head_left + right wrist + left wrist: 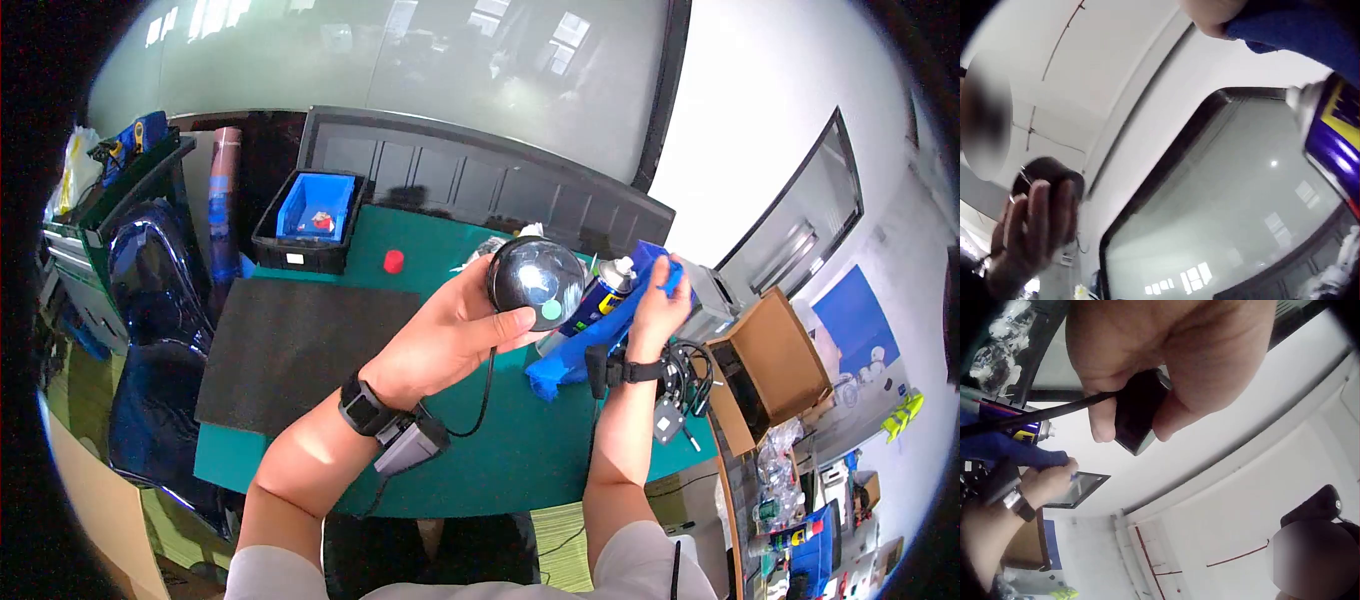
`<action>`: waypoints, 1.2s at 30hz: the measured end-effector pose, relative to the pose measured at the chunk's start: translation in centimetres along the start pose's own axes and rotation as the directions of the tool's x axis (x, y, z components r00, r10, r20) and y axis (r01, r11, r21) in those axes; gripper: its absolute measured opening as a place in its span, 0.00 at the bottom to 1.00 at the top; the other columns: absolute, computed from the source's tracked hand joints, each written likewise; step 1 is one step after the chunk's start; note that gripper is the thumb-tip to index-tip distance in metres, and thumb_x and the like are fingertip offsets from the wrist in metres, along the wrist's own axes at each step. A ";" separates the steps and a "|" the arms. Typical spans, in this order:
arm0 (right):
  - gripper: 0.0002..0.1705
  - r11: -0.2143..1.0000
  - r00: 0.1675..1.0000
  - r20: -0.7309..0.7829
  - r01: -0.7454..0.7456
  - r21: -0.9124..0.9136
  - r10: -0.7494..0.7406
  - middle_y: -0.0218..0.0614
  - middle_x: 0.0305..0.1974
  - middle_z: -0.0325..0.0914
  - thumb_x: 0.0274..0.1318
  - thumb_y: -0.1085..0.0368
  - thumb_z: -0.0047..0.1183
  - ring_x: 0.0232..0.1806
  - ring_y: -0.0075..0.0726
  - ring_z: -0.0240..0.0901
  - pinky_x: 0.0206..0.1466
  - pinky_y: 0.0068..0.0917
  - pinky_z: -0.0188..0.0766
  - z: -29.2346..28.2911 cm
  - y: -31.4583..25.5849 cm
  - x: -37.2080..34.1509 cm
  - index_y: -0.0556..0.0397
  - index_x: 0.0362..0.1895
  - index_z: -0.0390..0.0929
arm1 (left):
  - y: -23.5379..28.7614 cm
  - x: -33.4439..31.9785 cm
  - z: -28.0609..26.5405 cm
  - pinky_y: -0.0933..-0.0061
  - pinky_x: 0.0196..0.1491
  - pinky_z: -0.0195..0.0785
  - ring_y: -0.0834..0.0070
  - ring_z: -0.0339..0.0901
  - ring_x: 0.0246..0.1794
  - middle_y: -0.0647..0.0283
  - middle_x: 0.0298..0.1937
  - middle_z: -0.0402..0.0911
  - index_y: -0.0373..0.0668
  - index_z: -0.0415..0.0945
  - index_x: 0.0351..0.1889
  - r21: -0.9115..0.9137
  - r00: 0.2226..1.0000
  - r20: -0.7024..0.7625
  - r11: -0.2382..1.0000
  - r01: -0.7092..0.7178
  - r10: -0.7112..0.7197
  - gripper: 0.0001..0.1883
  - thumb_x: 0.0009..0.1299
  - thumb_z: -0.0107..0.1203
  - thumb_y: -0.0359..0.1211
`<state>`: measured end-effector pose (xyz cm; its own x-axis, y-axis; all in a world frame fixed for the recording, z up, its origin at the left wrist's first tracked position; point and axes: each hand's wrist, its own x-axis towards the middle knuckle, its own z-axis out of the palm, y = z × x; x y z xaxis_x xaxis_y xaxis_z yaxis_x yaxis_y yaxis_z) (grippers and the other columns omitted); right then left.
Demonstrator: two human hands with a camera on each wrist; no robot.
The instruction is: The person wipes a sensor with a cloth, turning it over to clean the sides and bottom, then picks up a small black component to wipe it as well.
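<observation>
1. Left of the spray can (pixel 603 293), the left hand (pixel 450 335) grips the round black device (pixel 535 272), held above the surface (pixel 480 485).
2. Right of the can, the right hand (pixel 656 312) pinches the blue cloth (pixel 575 358).
3. The step seems to be taking up cloth; next calls for clearing the can.

The head view looks down across the surface (pixel 540 445), while both close-in wrist views face upward and share the spray can (pixel 1339 139).

Bright glare marks the glossy board (pixel 400 75); head-view corners fall black.
</observation>
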<state>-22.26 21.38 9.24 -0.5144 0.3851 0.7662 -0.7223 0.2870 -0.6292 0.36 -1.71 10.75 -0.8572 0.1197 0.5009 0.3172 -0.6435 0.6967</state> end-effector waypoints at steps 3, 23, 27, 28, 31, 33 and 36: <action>0.16 0.974 0.995 0.103 -0.031 0.224 0.008 0.38 0.52 0.78 0.62 0.66 0.52 0.54 0.29 0.71 0.60 0.28 0.64 -1.8 -6.9 -0.9 0.59 0.52 0.78 | -0.2 0.0 0.2 0.59 0.65 0.64 0.65 0.67 0.65 0.59 0.65 0.66 0.38 0.54 0.69 0.001 1.000 -0.007 1.000 0.017 -0.017 0.33 0.68 0.57 0.29; 0.11 0.773 0.594 0.541 0.608 0.182 -0.595 0.45 0.45 0.68 0.45 0.77 0.56 0.44 0.40 0.68 0.50 0.32 0.65 -3.6 -16.0 -7.1 0.64 0.37 0.78 | 0.2 -0.4 0.9 0.61 0.63 0.67 0.69 0.70 0.62 0.59 0.62 0.70 0.38 0.55 0.69 0.161 0.997 -0.030 0.984 -0.072 0.078 0.31 0.70 0.56 0.31; 0.11 0.704 0.457 0.586 0.643 0.302 -0.669 0.41 0.41 0.66 0.39 0.76 0.60 0.39 0.40 0.67 0.42 0.29 0.66 -3.3 -16.4 -8.0 0.62 0.33 0.79 | 0.8 -0.6 0.7 0.60 0.63 0.66 0.68 0.70 0.61 0.59 0.61 0.71 0.37 0.57 0.67 0.142 0.990 -0.130 0.989 -0.033 0.052 0.30 0.69 0.57 0.30; 0.11 0.708 0.477 0.573 0.646 0.285 -0.666 0.42 0.41 0.66 0.39 0.76 0.59 0.39 0.40 0.67 0.42 0.29 0.66 -3.2 -16.3 -7.9 0.63 0.33 0.78 | 0.8 -0.7 0.7 0.59 0.63 0.66 0.68 0.70 0.61 0.59 0.61 0.71 0.37 0.57 0.67 0.154 0.992 -0.103 0.986 -0.059 0.076 0.30 0.69 0.57 0.30; 0.10 0.799 0.650 0.495 0.576 0.175 -0.577 0.42 0.40 0.65 0.36 0.77 0.57 0.39 0.41 0.67 0.43 0.30 0.67 -3.2 -15.8 -7.6 0.64 0.30 0.76 | 0.5 -0.6 0.4 0.61 0.63 0.67 0.68 0.70 0.61 0.59 0.61 0.71 0.37 0.57 0.67 0.204 0.994 -0.057 0.976 -0.076 0.089 0.30 0.69 0.57 0.30; 0.10 0.739 0.567 0.536 0.650 0.174 -0.625 0.42 0.40 0.66 0.35 0.76 0.60 0.39 0.41 0.67 0.43 0.30 0.66 -3.4 -15.6 -7.9 0.62 0.27 0.74 | 0.3 -0.6 0.4 0.62 0.62 0.68 0.69 0.71 0.61 0.60 0.61 0.71 0.37 0.57 0.68 0.163 0.994 -0.082 0.985 -0.056 0.070 0.30 0.69 0.57 0.31; 0.15 0.735 0.488 0.575 0.586 0.341 -0.656 0.40 0.40 0.68 0.31 0.71 0.57 0.41 0.44 0.66 0.47 0.35 0.64 -3.2 -16.0 -9.2 0.53 0.32 0.79 | 1.3 -0.9 0.9 0.64 0.60 0.70 0.70 0.71 0.60 0.61 0.61 0.71 0.37 0.57 0.68 0.108 0.994 -0.109 0.994 -0.016 0.028 0.30 0.70 0.57 0.32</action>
<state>-4.46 16.03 11.83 -0.0428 -0.5052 0.8619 -0.9901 0.1372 0.0313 1.92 -1.99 11.64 -0.8870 0.0189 0.4613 0.3728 -0.5600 0.7399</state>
